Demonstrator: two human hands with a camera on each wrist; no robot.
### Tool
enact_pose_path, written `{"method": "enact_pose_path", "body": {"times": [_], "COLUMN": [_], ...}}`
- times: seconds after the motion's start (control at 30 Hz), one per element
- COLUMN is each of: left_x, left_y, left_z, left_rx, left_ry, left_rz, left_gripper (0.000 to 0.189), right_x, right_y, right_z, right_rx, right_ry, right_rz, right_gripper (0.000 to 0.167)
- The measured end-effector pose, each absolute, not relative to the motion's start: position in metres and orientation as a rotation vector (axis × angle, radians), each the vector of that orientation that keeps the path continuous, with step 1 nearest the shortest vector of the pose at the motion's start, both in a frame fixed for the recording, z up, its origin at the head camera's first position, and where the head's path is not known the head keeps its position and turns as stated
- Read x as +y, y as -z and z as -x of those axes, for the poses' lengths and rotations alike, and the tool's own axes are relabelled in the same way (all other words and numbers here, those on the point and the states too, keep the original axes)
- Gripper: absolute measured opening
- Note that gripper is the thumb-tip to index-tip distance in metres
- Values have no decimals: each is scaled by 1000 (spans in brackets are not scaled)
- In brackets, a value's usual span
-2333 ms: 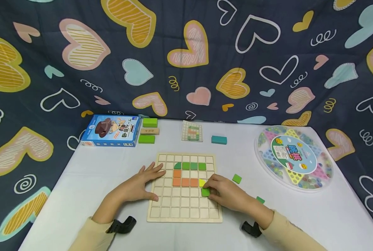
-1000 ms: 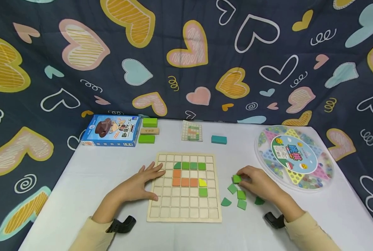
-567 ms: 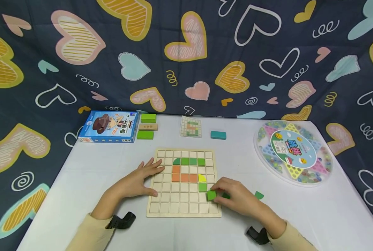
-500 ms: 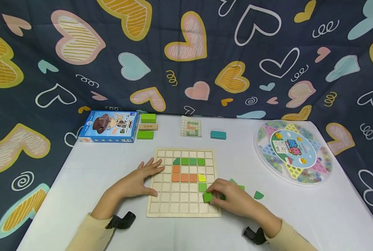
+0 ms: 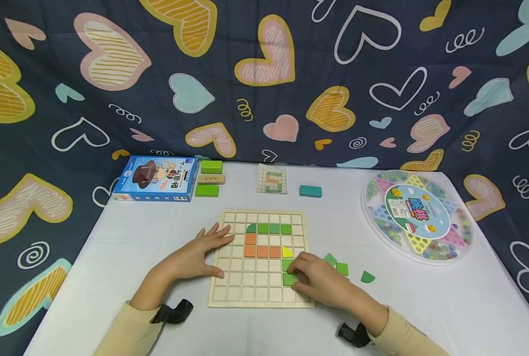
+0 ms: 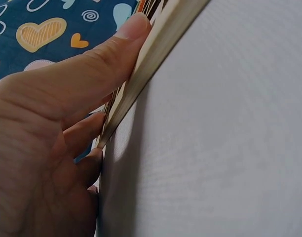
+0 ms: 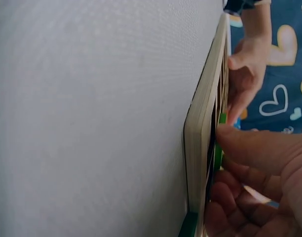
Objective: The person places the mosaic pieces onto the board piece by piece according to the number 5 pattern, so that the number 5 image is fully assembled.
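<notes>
A square wooden grid board (image 5: 246, 293) lies on the white table. My left hand (image 5: 188, 259) rests on its left edge, fingers spread; in the left wrist view the thumb (image 6: 133, 29) lies on the rim. With thumb and fingers my right hand (image 5: 324, 281) pinches a green square tile (image 5: 288, 280), which sits at a cell just below another green tile (image 5: 287, 265). The right wrist view shows the thumb against this tile's edge. Above are a yellow rounded tile (image 5: 287, 252), orange tiles (image 5: 262, 251) and a row of green tiles (image 5: 274, 228).
Loose green tiles (image 5: 342, 269) lie right of the board, partly behind the right hand; a quarter-round one (image 5: 367, 277) lies farther right. A pattern card (image 5: 271, 179), teal block (image 5: 311, 191), green blocks (image 5: 207, 191), blue box (image 5: 155, 179) and round marble-game case (image 5: 417, 217) stand behind.
My right hand let go of one green tile below the yellow one, picked another from the loose tiles, and brought it left to the cell below. My left hand stayed on the board.
</notes>
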State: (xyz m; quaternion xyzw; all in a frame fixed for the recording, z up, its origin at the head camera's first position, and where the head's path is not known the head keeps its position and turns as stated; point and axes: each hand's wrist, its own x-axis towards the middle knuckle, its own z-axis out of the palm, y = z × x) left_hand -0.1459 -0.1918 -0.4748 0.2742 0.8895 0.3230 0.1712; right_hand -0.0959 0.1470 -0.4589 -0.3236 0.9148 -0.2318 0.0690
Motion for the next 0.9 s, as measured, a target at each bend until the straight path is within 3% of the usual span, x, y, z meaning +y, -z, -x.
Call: {"method": "enact_pose_path", "body": {"times": [0.27, 0.6, 0.73, 0.9], "left_x": [-190, -192, -191, -190], "left_y": [475, 477, 477, 475], "left_z": [148, 146, 145, 147], "left_rx": [2516, 2530, 2525, 2522], "left_ry": [-927, -928, -929, -917], "left_rz": [-768, -756, -749, -757], "left_gripper": [92, 92, 92, 91], "right_x": [162, 253, 281, 291], "right_y": [454, 445, 449, 461], "right_z": [93, 70, 66, 67], "right_rx": [2698, 2901, 2894, 2954], "right_ry": [900, 906, 872, 844], "right_rz": [767, 326, 205, 317], "right_gripper": [34, 41, 36, 24]}}
